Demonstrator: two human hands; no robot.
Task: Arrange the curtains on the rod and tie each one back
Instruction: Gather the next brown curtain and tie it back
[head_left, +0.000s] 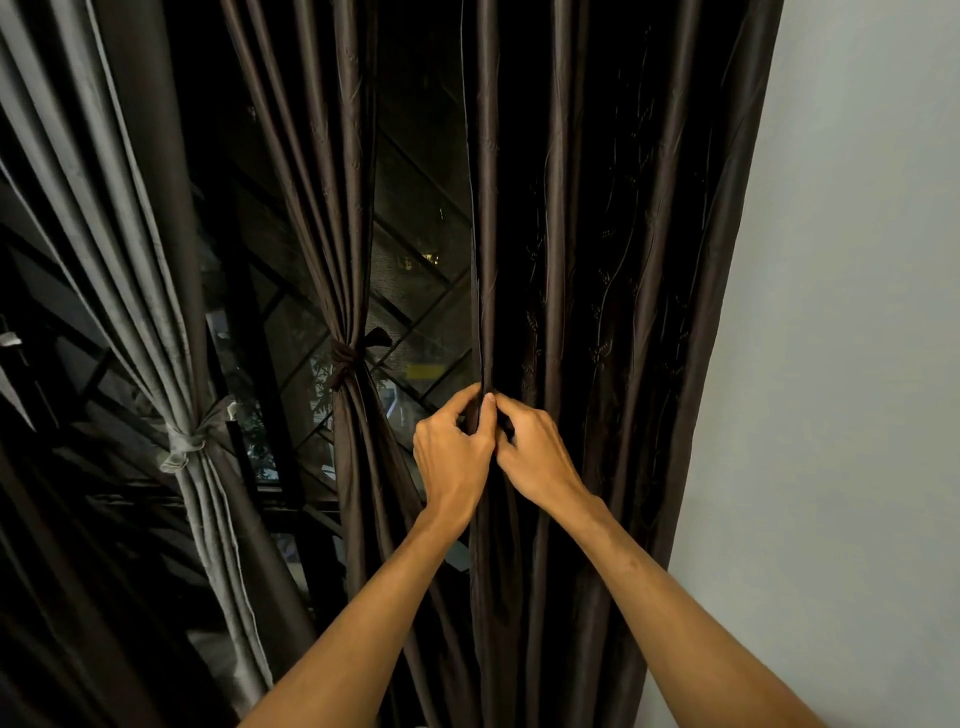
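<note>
Brown curtain (597, 234), seen from the head camera, is hanging loose just beside the wall (857, 260). It is looking soft, light and slippery, so it is best gathered along its leading edge. Left grip (451, 457) and right grip (540, 457) are pinching that edge fold, fingers curled narrowly around it. Grey curtain (171, 312) and second brown curtain (332, 208) are hanging tied.

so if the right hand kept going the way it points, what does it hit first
The edge fold of the untied brown curtain, which the right hand pinches; pushing on up-left, probably the left hand next, though depth is unclear.
</note>
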